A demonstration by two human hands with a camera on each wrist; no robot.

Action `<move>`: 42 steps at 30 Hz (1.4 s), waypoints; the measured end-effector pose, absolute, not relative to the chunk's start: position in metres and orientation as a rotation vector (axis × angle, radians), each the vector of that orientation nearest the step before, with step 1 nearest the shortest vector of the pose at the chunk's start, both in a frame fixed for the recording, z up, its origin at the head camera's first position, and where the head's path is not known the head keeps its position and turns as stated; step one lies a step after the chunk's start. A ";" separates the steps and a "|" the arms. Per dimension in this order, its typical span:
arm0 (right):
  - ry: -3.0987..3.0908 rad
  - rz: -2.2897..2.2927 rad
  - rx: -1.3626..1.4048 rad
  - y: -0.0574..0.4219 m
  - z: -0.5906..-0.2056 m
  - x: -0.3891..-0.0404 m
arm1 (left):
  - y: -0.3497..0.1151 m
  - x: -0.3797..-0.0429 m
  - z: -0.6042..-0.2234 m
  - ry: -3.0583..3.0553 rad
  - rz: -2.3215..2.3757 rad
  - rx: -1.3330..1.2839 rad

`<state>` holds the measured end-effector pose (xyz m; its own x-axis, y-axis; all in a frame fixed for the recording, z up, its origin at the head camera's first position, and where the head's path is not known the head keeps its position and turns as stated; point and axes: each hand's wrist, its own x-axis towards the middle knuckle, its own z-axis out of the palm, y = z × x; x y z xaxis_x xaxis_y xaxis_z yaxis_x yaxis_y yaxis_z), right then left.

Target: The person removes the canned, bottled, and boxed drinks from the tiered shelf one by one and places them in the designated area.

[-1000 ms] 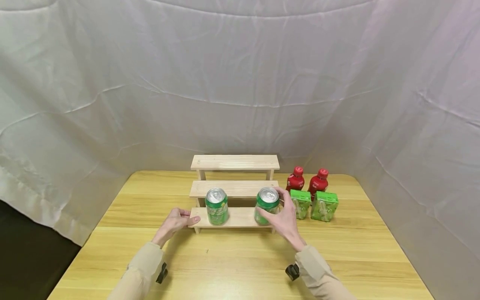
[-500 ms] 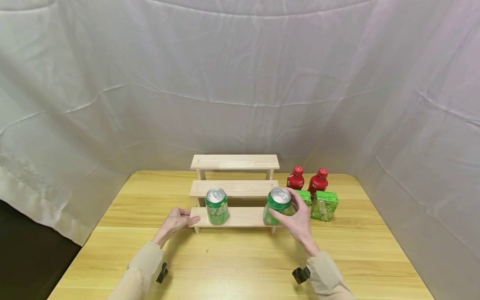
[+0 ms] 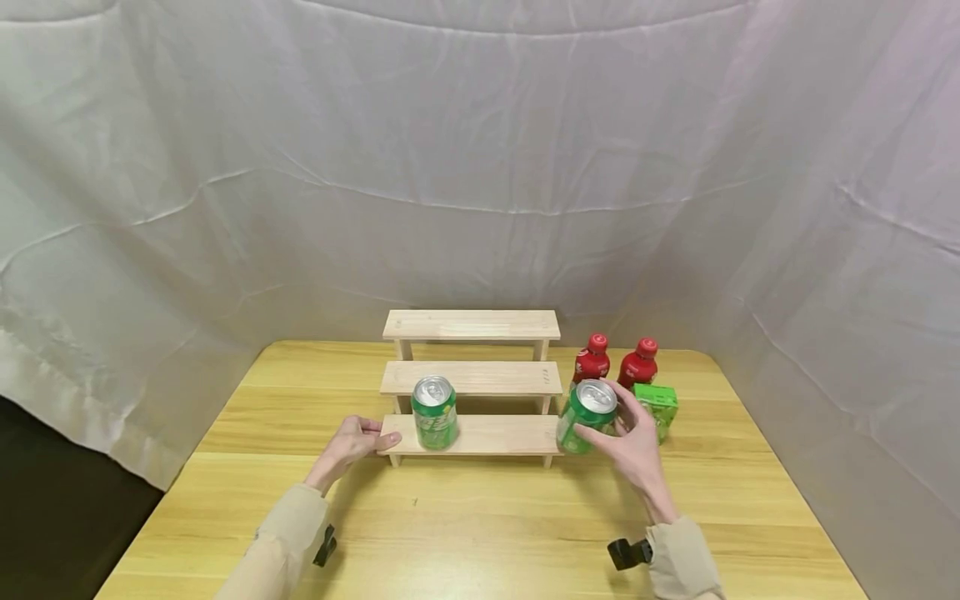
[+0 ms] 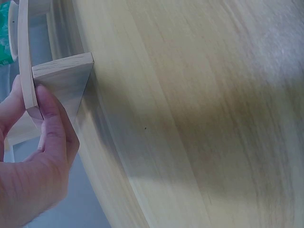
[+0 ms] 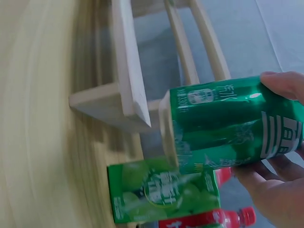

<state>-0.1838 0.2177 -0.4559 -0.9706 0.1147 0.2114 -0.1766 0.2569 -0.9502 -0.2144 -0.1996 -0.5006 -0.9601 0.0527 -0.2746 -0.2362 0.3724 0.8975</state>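
Observation:
My right hand (image 3: 636, 446) grips a green soda can (image 3: 576, 423) just off the right end of the bottom step. In the right wrist view, thumb and fingers wrap the can (image 5: 223, 126), whose base is apart from the step's end (image 5: 135, 104). My left hand (image 3: 351, 442) pinches the left end of the wooden three-step stand (image 3: 502, 435); the left wrist view shows thumb and fingers on opposite faces of the board (image 4: 24, 61). A second green can (image 3: 435, 423) stands upright on the bottom step, left of its middle.
Right of the stand are two red bottles (image 3: 592, 363) and a green drink carton (image 3: 660, 407). Another carton seen earlier is hidden in the head view by the right hand and can. A pale curtain (image 3: 480, 208) encloses the wooden table (image 3: 465, 533).
My right hand has carried its can rightward, from over the bottom step to beyond its right end. The left hand and the other can have stayed put.

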 end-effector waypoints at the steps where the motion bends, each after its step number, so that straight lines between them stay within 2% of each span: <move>1: -2.290 1.786 0.051 0.220 -0.455 -0.184 | -0.200 -0.215 -0.501 2.373 1.626 -0.161; 30: -2.421 1.630 -0.174 0.309 -0.469 -0.173 | -0.200 -0.215 -0.501 2.370 1.613 -0.137; 42: -2.454 1.667 -0.274 0.319 -0.479 -0.176 | -0.201 -0.214 -0.501 2.388 1.598 -0.145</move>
